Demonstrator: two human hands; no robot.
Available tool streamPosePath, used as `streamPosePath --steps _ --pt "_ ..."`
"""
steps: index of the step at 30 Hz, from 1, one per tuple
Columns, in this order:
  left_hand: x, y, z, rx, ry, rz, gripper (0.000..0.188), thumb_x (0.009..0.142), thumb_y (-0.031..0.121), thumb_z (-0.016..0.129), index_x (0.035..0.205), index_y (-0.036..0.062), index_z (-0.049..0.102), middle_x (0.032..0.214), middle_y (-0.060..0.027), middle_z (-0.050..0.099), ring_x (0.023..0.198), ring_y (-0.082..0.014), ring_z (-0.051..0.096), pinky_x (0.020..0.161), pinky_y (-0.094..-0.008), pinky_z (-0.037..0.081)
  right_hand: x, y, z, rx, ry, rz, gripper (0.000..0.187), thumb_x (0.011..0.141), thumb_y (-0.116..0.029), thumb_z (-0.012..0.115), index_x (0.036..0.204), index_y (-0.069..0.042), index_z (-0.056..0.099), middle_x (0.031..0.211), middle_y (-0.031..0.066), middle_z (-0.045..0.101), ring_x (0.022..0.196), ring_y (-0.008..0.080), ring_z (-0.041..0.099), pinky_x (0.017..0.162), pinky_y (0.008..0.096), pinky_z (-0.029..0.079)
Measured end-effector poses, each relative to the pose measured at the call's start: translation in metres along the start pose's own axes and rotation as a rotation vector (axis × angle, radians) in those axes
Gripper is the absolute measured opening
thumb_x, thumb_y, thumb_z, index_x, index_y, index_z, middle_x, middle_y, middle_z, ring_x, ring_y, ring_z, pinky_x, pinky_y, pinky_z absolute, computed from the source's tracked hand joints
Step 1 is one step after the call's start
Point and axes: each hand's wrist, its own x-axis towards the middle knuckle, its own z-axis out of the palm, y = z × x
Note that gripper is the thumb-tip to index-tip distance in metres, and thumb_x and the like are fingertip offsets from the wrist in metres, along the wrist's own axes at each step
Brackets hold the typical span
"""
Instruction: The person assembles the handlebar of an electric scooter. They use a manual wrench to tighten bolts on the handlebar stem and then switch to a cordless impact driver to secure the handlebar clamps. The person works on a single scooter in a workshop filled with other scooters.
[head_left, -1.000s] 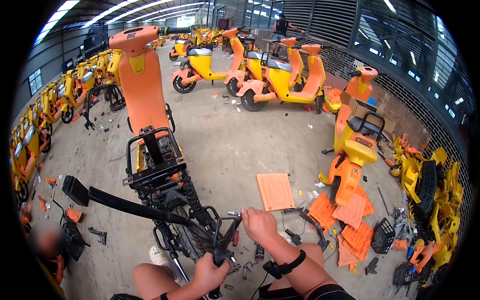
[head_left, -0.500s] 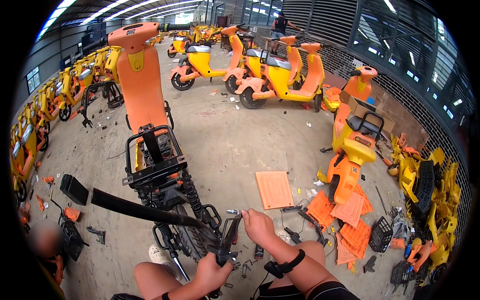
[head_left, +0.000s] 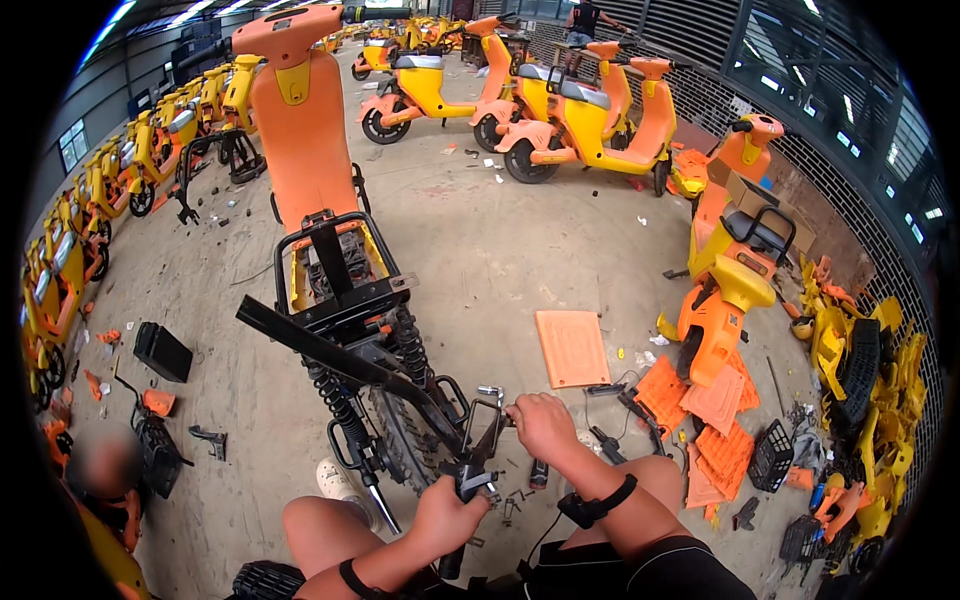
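My left hand [head_left: 448, 515] is wrapped round the lower end of a black metal frame piece [head_left: 335, 350]. From there, a long black tube slants up to the left across the scooter's rear. My right hand [head_left: 545, 428] is closed, fingertips pinched by a thin bent metal tool with a silver socket-like end [head_left: 490, 391]. This lies close to the bracket of the frame piece; whether they touch is unclear. Just beyond stands a partly stripped scooter [head_left: 305, 150] with an orange front panel, bare black rear rack, shock absorbers and rear tyre [head_left: 400, 440].
Several orange panels [head_left: 725, 455] lie on the floor to the right, near a yellow and orange scooter [head_left: 735, 285]. A pile of yellow covers [head_left: 890, 400] lines the wall. On the left are a black box [head_left: 163, 351] and a person [head_left: 105, 470]. Small metal parts [head_left: 515, 503] lie by my hands.
The view has shifted, so the scene sits farther right. The black tube slants more steeply toward me. Both hands keep their holds, and the right stays beside the bracket.
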Motion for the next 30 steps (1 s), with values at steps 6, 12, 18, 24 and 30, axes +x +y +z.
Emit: streamPosePath --steps 6,12,18,24,30 --pt "-0.003 0.006 -0.014 -0.145 -0.058 -0.109 0.025 0.087 0.016 0.072 0.089 -0.0022 0.056 0.063 -0.0061 0.062 0.052 -0.0131 0.059 0.049 -0.0306 0.048 0.003 -0.002 0.000 0.015 -0.058 -0.038 0.022 0.092 -0.024 0.066 0.083 -0.005 0.060 0.083 0.0132 0.066 0.087 0.0345 0.061 0.078 0.0464 0.045" --pt "-0.008 -0.004 -0.014 -0.189 -0.070 -0.145 0.024 0.088 0.015 0.071 0.091 -0.0026 0.055 0.063 -0.0060 0.062 0.052 -0.0128 0.060 0.049 -0.0298 0.049 0.001 -0.004 -0.006 0.018 -0.035 -0.105 0.020 0.091 -0.025 0.066 0.084 -0.007 0.061 0.083 0.0107 0.065 0.086 0.0319 0.061 0.079 0.0438 0.045" --pt "-0.013 0.015 -0.019 -0.181 -0.076 -0.186 0.026 0.088 0.016 0.072 0.092 -0.0032 0.055 0.062 -0.0066 0.062 0.051 -0.0137 0.061 0.049 -0.0301 0.049 -0.003 -0.003 -0.007 0.015 -0.041 -0.132 0.019 0.091 -0.024 0.066 0.084 -0.007 0.061 0.083 0.0099 0.065 0.086 0.0310 0.061 0.078 0.0430 0.044" --pt "-0.010 0.016 -0.017 -0.203 -0.084 -0.192 0.026 0.088 0.016 0.071 0.092 -0.0035 0.055 0.062 -0.0066 0.062 0.051 -0.0140 0.061 0.049 -0.0300 0.049 0.000 0.002 -0.017 0.038 -0.013 -0.177 0.018 0.090 -0.022 0.066 0.083 -0.007 0.059 0.082 0.0094 0.064 0.085 0.0305 0.060 0.076 0.0432 0.044" --pt "-0.006 0.016 -0.015 -0.213 -0.110 -0.178 0.024 0.087 0.015 0.071 0.092 -0.0031 0.056 0.063 -0.0060 0.062 0.052 -0.0135 0.061 0.049 -0.0293 0.049 0.000 0.009 -0.023 0.019 -0.070 -0.169 0.015 0.090 -0.021 0.066 0.085 -0.007 0.060 0.082 0.0088 0.063 0.085 0.0299 0.060 0.076 0.0422 0.044"
